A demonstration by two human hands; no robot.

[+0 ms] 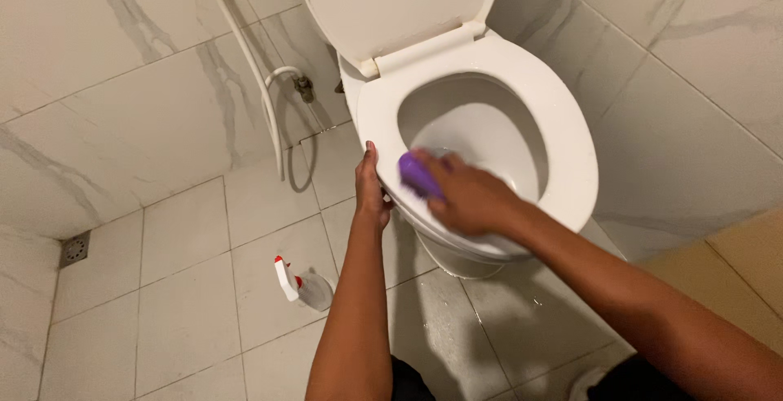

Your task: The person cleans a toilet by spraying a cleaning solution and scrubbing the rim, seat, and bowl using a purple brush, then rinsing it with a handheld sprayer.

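A white toilet (pixel 563 115) stands against the marble wall with its lid raised and its seat down. My right hand (pixel 469 197) grips a purple scrub brush (pixel 418 174) and presses it on the near left part of the seat rim; the hand is blurred. My left hand (pixel 371 189) rests flat against the outer left side of the bowl, fingers pointing up, holding nothing.
A white spray bottle (pixel 306 287) with a red and white trigger lies on the tiled floor left of my left arm. A white hose (pixel 273 115) hangs down the wall from a valve. A floor drain (pixel 75 248) sits at the far left.
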